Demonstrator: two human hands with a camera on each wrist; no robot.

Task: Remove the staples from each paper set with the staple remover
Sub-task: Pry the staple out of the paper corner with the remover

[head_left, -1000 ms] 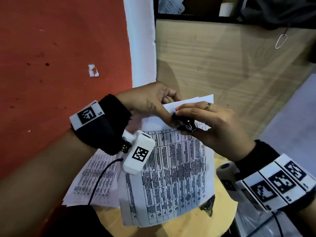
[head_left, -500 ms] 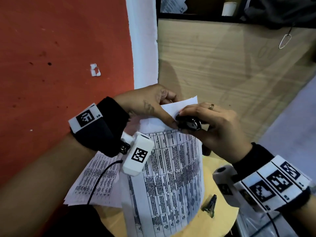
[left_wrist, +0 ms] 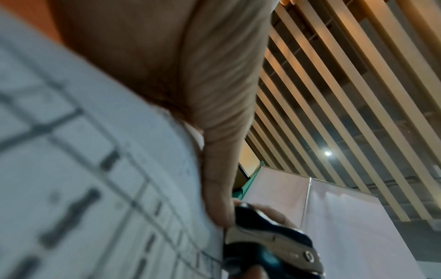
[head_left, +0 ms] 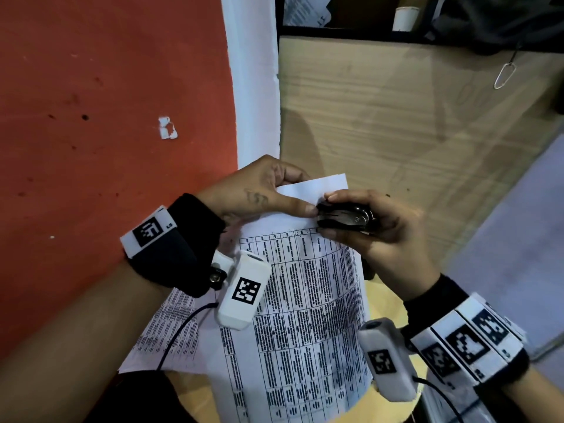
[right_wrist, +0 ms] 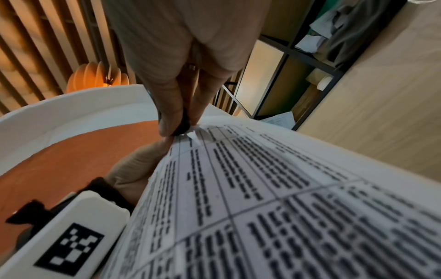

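A printed paper set (head_left: 308, 315) with tables hangs lifted above a small round wooden table (head_left: 387, 303). My left hand (head_left: 262, 193) pinches its top edge between thumb and fingers; the thumb (left_wrist: 219, 188) lies on the sheet (left_wrist: 95, 169). My right hand (head_left: 375, 227) grips a black and metal staple remover (head_left: 345, 218) and holds its tip against the top margin, right beside the left thumb. In the right wrist view the fingers (right_wrist: 171, 113) squeeze the remover's dark tip (right_wrist: 182, 126) at the paper's corner (right_wrist: 262, 188). The staple itself is hidden.
A second printed sheet (head_left: 164, 334) lies flat on the table under my left forearm. A red wall (head_left: 106, 117) stands at the left and a wooden panel (head_left: 396, 132) behind. Shelving with papers and a white cup (head_left: 404, 18) is at the top.
The paper set has been lifted off the table and curled; both hands rose slightly. The right hand turned so the remover's side shows more. A small dark clip on the table is now hidden.
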